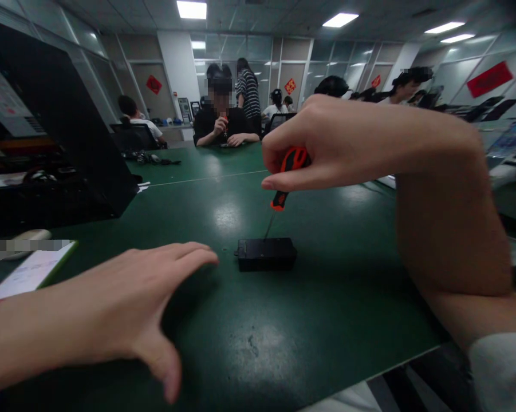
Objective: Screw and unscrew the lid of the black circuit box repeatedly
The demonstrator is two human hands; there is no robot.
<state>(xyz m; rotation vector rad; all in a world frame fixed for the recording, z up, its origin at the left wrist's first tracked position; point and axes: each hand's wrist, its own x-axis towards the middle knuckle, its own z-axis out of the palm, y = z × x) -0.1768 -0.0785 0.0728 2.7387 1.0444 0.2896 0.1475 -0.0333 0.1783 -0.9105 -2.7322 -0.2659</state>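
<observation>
A small black rectangular box [267, 256] lies on the green tabletop in front of me, with a little tab at its left end. My right hand [309, 146] is wrapped round the red and black handle of a screwdriver [279, 199]. The thin shaft slants down, and its tip meets the top of the box near the back edge; whether it sits in a screw I cannot tell. To the left of the box, my left hand [154, 303] hovers with thumb and fingers spread, apart from the box and holding nothing.
A tall black panel or shelf unit [69, 126] stands at the left. Below it lies a paper with a green edge [38, 269]. Dark cables [148, 158] lie farther back on the green table [189, 217]. Across it sits a person in black [225, 123].
</observation>
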